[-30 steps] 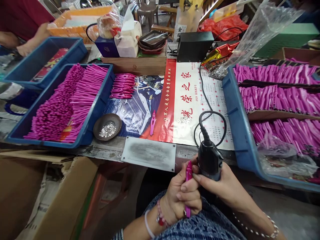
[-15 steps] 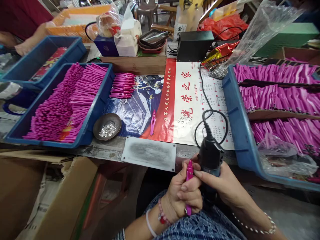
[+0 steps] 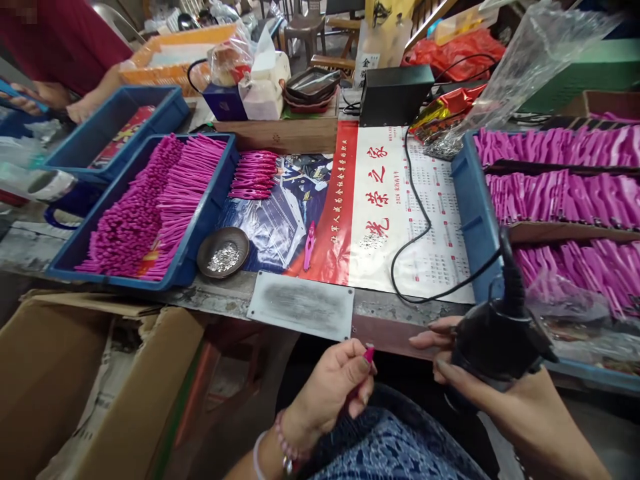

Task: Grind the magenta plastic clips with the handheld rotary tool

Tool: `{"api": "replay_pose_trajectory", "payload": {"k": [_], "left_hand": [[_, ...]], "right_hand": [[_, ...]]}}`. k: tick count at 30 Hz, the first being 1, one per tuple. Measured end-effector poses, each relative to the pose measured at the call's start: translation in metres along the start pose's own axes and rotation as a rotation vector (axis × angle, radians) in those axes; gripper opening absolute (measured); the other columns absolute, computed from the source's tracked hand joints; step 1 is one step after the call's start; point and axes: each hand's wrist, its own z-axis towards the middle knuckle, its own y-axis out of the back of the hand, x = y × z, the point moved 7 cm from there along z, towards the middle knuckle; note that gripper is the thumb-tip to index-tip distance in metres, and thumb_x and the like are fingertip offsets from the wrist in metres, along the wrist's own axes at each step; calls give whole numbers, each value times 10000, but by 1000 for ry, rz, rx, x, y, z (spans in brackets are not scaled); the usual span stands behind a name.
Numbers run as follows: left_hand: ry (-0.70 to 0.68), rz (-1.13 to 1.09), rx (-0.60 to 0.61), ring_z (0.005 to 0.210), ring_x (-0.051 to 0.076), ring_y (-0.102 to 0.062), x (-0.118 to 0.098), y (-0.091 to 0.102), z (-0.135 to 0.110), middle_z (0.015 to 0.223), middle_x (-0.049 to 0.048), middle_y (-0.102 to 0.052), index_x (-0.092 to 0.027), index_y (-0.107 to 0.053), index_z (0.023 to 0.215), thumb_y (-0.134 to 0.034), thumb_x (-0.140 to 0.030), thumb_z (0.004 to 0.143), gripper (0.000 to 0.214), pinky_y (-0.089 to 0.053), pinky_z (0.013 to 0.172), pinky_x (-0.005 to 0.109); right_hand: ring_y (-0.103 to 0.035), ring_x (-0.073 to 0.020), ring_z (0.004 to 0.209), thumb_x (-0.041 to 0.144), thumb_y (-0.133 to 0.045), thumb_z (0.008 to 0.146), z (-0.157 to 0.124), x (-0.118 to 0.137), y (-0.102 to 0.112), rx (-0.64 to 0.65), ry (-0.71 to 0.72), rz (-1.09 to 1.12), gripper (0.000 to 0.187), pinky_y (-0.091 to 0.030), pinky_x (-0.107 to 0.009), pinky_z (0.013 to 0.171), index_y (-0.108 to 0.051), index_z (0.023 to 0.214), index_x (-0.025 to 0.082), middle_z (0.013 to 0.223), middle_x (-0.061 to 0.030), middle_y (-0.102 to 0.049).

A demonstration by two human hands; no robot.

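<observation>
Two hands: mine, both busy.
Left hand (image 3: 333,387): my fingers pinch a pink piece (image 3: 369,353); only its tip shows above my lap.
Right hand (image 3: 500,393): my fingers wrap the black corded tool (image 3: 493,340), just beside the blue tray (image 3: 475,213).
Technique: I would keep the piece steady, cord slack, tool square to it.

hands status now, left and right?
Left hand: closed on a pink piece.
Right hand: closed on the black corded tool.
</observation>
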Motion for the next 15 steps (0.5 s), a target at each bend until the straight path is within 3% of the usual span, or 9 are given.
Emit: {"api": "replay_pose_trajectory", "payload": {"k": [4, 7, 15], "left_hand": [[33, 324, -238, 377, 35, -368, 8, 13, -14, 550, -63, -513, -179, -481, 800, -694, -542, 811, 421, -244, 374, 155], [2, 421, -371, 418, 44, -376, 13, 13, -17, 579, -59, -501, -171, -500, 815, -647, -531, 838, 390, -270, 422, 176], [-10, 327, -383, 492, 51, -441, 24, 7, -7, 682, -26, -554, -132, -554, 920, -685, -550, 804, 453, -339, 493, 185]], "right_hand": [[-725, -245, 842, 458, -782, 814, 4, -10, -3, 51, 59, -35, 393, -618, -269, 677, -622, 1103, 246, 995, -78, -740], [-728, -233, 815, 455, -768, 824, 6, -12, -6, 80, 100, -65, 348, -617, -278, 721, -641, 1076, 251, 969, -57, -746], [-726, -221, 804, 436, -726, 834, 9, -8, -13, 139, 94, -103, 275, -591, -284, 739, -660, 1006, 232, 905, -36, -751]]}}
